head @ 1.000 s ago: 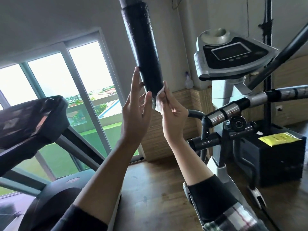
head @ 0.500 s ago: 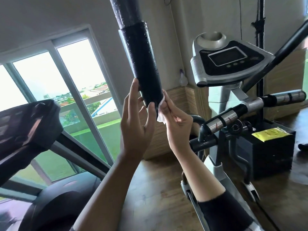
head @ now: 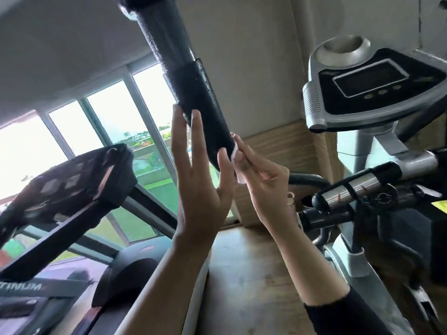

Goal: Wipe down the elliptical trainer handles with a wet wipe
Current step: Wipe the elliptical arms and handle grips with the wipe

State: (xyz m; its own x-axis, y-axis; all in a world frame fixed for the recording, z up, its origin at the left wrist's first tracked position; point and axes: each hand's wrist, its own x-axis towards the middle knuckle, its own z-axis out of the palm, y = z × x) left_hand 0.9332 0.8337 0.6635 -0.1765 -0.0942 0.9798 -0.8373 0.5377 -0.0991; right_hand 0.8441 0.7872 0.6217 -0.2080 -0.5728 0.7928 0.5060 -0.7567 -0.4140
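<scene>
Beside wide windows [head: 79, 131], wood-floored [head: 254, 274] gym room.

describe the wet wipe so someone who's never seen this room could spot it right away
Find the thick black foam handle slanting down from the ceiling at centre. At its lower end, the right hand presses a small white wet wipe against the foam. It is the only white scrap between the two hands.
</scene>
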